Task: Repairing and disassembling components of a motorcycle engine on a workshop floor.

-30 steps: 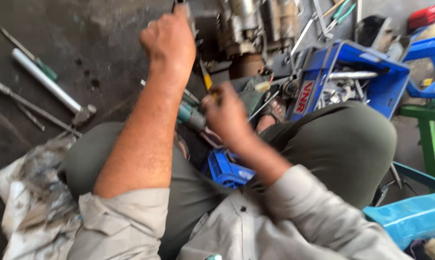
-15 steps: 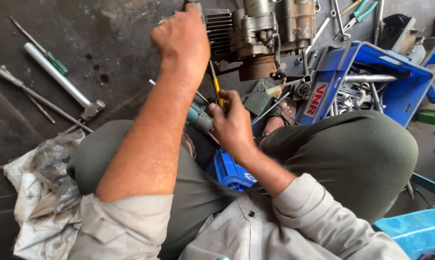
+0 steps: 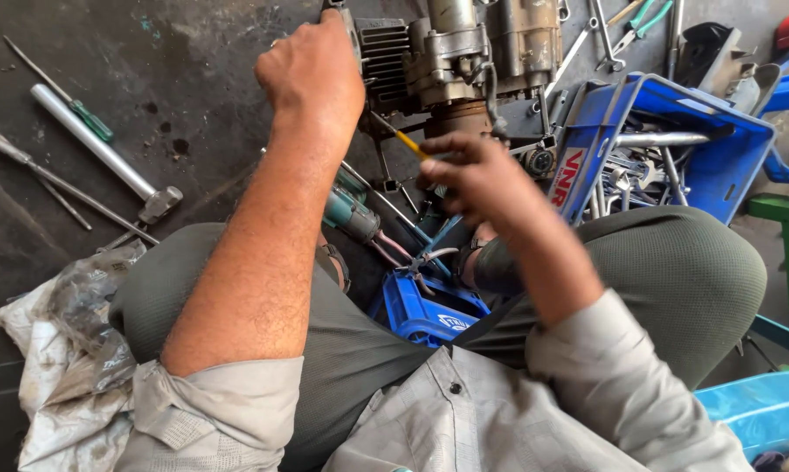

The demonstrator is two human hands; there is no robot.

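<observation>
Dark oily floor [image 3: 193,79] carries a heavy, rigid engine [image 3: 464,52]; left hand [image 3: 311,70] grips a part at its finned side, fingers closed, while right hand [image 3: 473,175] pinches a slim yellow-handled screwdriver [image 3: 408,142] just below it

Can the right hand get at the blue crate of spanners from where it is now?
Probably yes. The right hand, holding a yellow-handled screwdriver at the engine, sits just beside the blue crate. The crate's open top faces up, and nothing lies between it and the hand.
</observation>
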